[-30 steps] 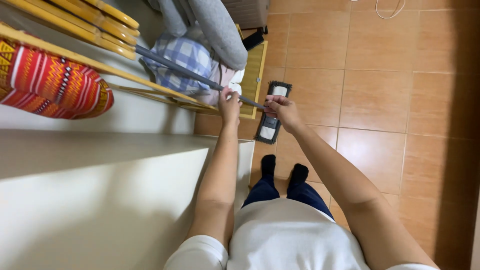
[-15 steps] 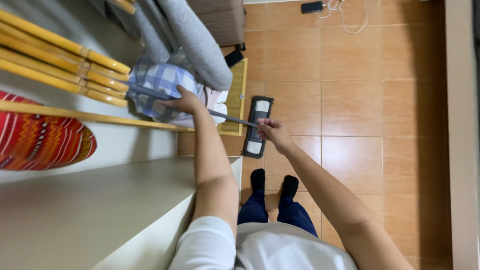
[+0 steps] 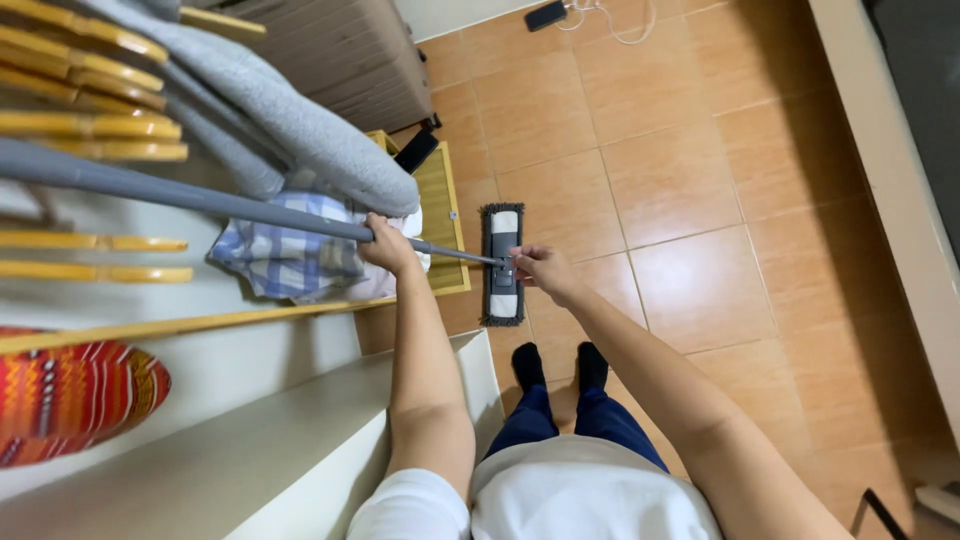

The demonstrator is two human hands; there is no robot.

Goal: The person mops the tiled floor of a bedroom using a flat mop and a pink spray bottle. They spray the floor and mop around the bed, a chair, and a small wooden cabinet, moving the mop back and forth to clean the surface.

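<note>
Compared with half a second ago, the view has tipped so that more of the tiled floor [image 3: 690, 200] shows, and the phone with its white cable [image 3: 548, 14] at the far edge of the floor now sits fully in sight. The left hand [image 3: 388, 247] is wrapped tight around the grey mop handle [image 3: 200, 195], much as before. The right hand [image 3: 540, 272] closes on the handle's lower end, right at the joint above the flat mop head [image 3: 502, 265]. The mop head lies flat on the tiles, just beyond the person's black-socked feet [image 3: 558, 365], beside the edge of a low yellow wooden frame [image 3: 445, 215]. To the left, a grey blanket [image 3: 300, 135] and a blue checked cloth [image 3: 285, 255] hang over wooden slats [image 3: 90, 125], and a red striped cushion [image 3: 70, 400] sits near a white shelf [image 3: 250, 440]. A ribbed brown cabinet [image 3: 345, 60] stands at the far side.
</note>
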